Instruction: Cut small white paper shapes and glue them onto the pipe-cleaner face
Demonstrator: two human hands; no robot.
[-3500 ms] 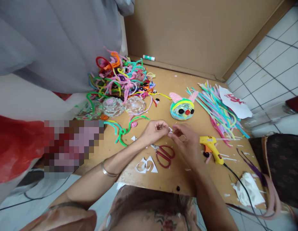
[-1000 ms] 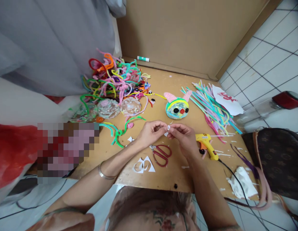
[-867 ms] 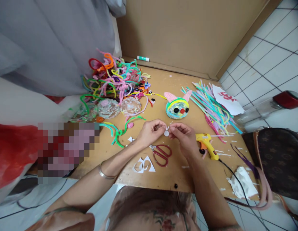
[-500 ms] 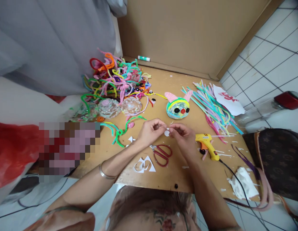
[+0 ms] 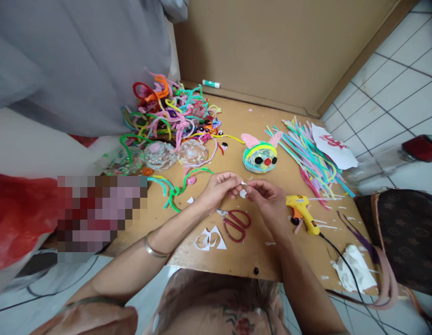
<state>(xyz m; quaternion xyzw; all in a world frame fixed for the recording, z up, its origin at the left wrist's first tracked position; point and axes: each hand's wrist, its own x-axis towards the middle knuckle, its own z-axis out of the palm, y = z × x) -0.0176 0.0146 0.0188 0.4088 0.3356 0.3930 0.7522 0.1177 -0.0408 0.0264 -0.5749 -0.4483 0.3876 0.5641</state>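
My left hand [image 5: 224, 188] and my right hand [image 5: 267, 196] meet above the table, fingertips pinched on a small white paper piece [image 5: 244, 183] between them. A round white paper disc [image 5: 242, 193] shows just below the fingertips; whether it is held or lies on the table I cannot tell. Beneath the hands lie red-handled scissors [image 5: 236, 225], with white paper offcuts [image 5: 210, 238] to their left. Beyond the hands stands a clear ball-shaped animal head [image 5: 260, 158] with pink ears, black eyes, a red nose and yellow and green bands.
A yellow glue gun [image 5: 303, 214] lies right of my right hand, its cord trailing off the edge. Farther right are pastel pipe cleaners [image 5: 311, 158], crumpled tissue [image 5: 355, 269] and a brown bag [image 5: 399, 237]. Tangled colourful pipe cleaners [image 5: 174, 111] and clear balls [image 5: 160, 156] fill the left.
Both hands stay together at nearly the same spot, with the small paper piece turned slightly between the fingertips. The whole view has shifted a little.
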